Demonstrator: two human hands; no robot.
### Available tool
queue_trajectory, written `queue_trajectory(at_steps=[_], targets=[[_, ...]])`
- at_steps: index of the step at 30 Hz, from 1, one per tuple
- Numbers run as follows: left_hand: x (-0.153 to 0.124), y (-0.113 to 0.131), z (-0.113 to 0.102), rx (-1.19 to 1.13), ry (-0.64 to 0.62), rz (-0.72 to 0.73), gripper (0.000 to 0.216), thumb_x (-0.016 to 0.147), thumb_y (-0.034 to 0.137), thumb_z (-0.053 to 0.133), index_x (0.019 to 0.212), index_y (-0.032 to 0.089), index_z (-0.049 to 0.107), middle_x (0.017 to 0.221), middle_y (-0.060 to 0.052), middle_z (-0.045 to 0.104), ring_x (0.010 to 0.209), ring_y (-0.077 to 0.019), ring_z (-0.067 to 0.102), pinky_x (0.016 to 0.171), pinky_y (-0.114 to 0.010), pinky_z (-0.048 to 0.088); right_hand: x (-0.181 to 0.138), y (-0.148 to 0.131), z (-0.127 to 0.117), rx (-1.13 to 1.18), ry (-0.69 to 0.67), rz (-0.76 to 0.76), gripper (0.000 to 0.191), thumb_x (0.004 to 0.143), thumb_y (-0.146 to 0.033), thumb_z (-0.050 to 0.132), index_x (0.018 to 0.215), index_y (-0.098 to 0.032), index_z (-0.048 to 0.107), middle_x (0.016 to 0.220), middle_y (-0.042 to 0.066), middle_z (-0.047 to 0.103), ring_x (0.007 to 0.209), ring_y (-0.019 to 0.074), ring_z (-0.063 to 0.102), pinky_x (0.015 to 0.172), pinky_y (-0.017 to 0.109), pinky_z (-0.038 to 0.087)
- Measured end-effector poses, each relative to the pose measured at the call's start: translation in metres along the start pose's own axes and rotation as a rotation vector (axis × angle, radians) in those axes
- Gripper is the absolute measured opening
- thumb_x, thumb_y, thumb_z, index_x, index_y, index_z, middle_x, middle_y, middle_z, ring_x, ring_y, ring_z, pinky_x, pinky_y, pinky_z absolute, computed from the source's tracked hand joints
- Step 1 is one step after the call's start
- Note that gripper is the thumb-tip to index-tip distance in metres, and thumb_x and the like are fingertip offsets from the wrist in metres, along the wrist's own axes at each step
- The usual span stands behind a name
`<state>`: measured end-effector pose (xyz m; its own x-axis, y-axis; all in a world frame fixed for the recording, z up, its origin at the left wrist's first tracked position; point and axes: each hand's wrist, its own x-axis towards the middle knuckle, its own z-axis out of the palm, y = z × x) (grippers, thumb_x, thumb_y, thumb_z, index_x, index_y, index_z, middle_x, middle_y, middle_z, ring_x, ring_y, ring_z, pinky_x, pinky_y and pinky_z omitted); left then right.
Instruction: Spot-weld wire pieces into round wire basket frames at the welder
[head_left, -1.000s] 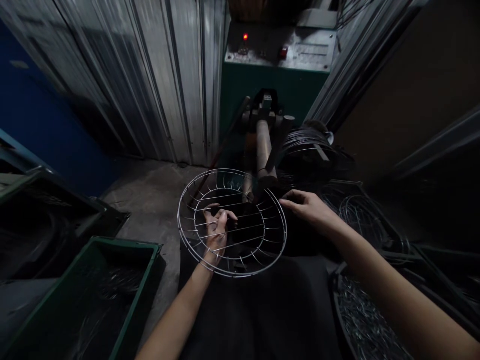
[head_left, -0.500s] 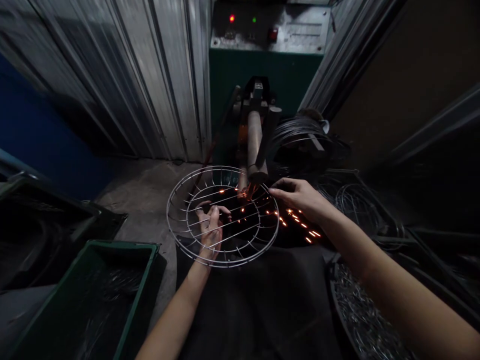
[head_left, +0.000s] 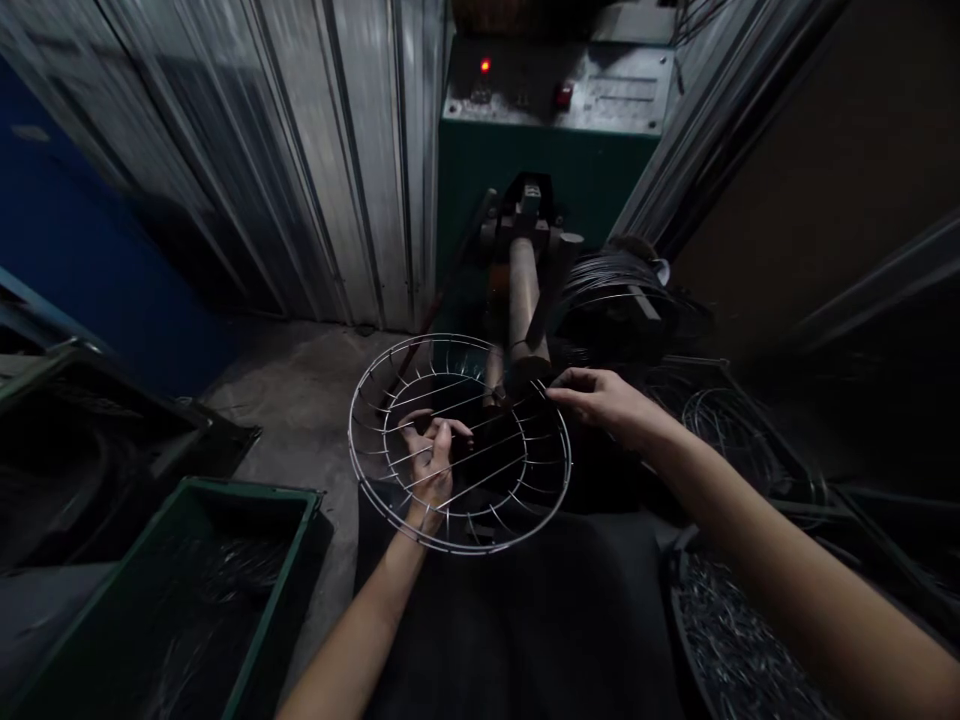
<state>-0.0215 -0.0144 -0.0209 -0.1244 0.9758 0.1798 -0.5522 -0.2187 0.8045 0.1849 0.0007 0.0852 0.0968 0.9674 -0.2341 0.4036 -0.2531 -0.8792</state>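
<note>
A round wire basket frame (head_left: 360, 470) of thin steel rods is held in front of a spot welder. My left hand (head_left: 429, 468) reaches up through the frame from below and its fingers are closed around the inner wires. My right hand (head_left: 600, 400) pinches the frame's rim at its far right side. The welder's cylindrical arm (head_left: 525, 300) comes down to the frame's far edge, just left of my right fingers.
The green welder cabinet (head_left: 547, 160) with a red lamp stands behind. A green crate (head_left: 247, 590) with wire pieces sits at lower left, and a dark bin beside it. Wire coils (head_left: 720, 420) and a tray of cut wires (head_left: 720, 650) lie at right. Corrugated metal wall at back.
Half a second ago orange sparks flew from the weld point at the frame's far edge; they are gone now. The frame has turned slightly in my hands.
</note>
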Motion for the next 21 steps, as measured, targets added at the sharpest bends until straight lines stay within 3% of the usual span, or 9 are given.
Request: queue_trajectory(at_steps=[4, 7, 9, 11, 14, 16, 18, 21], targets=[[-0.004, -0.001, -0.004, -0.016, -0.017, 0.012, 0.033, 0.084, 0.029, 0.062, 0.105, 0.027, 0.037, 0.075, 0.003, 0.064, 0.067, -0.0122, 0.062, 0.062, -0.024, 0.051, -0.002, -0.001, 0.0, 0.072, -0.007, -0.025, 0.031, 0.06, -0.044, 0.074, 0.071, -0.018, 0.061, 0.058, -0.003, 0.051, 0.049, 0.0061, 0.037, 0.043, 0.021, 0.025], [-0.005, -0.001, -0.018, -0.033, -0.095, -0.036, 0.046, 0.076, 0.023, 0.071, 0.112, 0.026, 0.043, 0.092, -0.001, 0.066, 0.066, -0.0111, 0.063, 0.06, -0.023, 0.052, -0.011, 0.007, -0.005, 0.088, 0.04, -0.033, 0.035, 0.061, -0.048, 0.074, 0.077, -0.019, 0.063, 0.057, -0.004, 0.05, 0.047, 0.0058, 0.034, 0.042, 0.021, 0.023], [-0.001, -0.001, -0.031, -0.067, -0.148, -0.166, 0.054, 0.071, 0.017, 0.074, 0.117, 0.025, 0.047, 0.102, -0.003, 0.065, 0.07, -0.0103, 0.064, 0.062, -0.021, 0.053, -0.022, 0.019, -0.008, 0.08, 0.085, -0.03, 0.039, 0.063, -0.052, 0.073, 0.082, -0.019, 0.063, 0.058, -0.004, 0.051, 0.046, 0.0057, 0.034, 0.041, 0.021, 0.024], [0.007, -0.002, -0.043, -0.137, -0.161, -0.348, 0.052, 0.071, 0.017, 0.073, 0.117, 0.023, 0.051, 0.101, -0.004, 0.066, 0.069, -0.0097, 0.064, 0.062, -0.02, 0.053, -0.034, 0.034, -0.007, 0.093, 0.119, -0.021, 0.041, 0.063, -0.054, 0.072, 0.084, -0.019, 0.063, 0.061, -0.004, 0.052, 0.046, 0.0053, 0.035, 0.041, 0.02, 0.025], [0.028, -0.001, -0.049, -0.263, -0.268, -0.678, 0.037, 0.085, 0.034, 0.058, 0.117, 0.016, 0.053, 0.088, -0.007, 0.067, 0.059, -0.0106, 0.063, 0.054, -0.02, 0.052, -0.048, 0.051, 0.002, 0.167, 0.146, 0.019, 0.043, 0.065, -0.055, 0.071, 0.086, -0.019, 0.061, 0.058, -0.007, 0.046, 0.043, 0.0038, 0.03, 0.04, 0.019, 0.023], [0.042, 0.002, -0.047, -0.336, -0.413, -0.871, 0.045, 0.092, 0.046, 0.042, 0.12, 0.012, 0.052, 0.086, -0.013, 0.068, 0.057, -0.0127, 0.062, 0.05, -0.021, 0.051, -0.052, 0.051, 0.009, 0.209, 0.148, 0.033, 0.043, 0.066, -0.056, 0.071, 0.085, -0.018, 0.061, 0.055, -0.008, 0.042, 0.042, 0.0034, 0.028, 0.039, 0.019, 0.022], [0.053, 0.006, -0.043, -0.4, -0.522, -0.986, 0.055, 0.093, 0.052, 0.031, 0.123, 0.011, 0.05, 0.089, -0.018, 0.067, 0.056, -0.0139, 0.062, 0.047, -0.021, 0.048, -0.053, 0.043, 0.014, 0.208, 0.148, 0.027, 0.044, 0.064, -0.057, 0.072, 0.082, -0.018, 0.06, 0.054, -0.008, 0.042, 0.042, 0.0039, 0.03, 0.039, 0.019, 0.023], [0.059, 0.014, -0.039, -0.459, -0.568, -1.046, 0.055, 0.093, 0.051, 0.029, 0.125, 0.011, 0.048, 0.09, -0.019, 0.067, 0.049, -0.0114, 0.058, 0.042, -0.018, 0.042, -0.053, 0.026, 0.015, 0.125, 0.135, 0.039, 0.043, 0.062, -0.056, 0.073, 0.078, -0.018, 0.061, 0.052, -0.007, 0.043, 0.042, 0.0049, 0.032, 0.039, 0.02, 0.024]])
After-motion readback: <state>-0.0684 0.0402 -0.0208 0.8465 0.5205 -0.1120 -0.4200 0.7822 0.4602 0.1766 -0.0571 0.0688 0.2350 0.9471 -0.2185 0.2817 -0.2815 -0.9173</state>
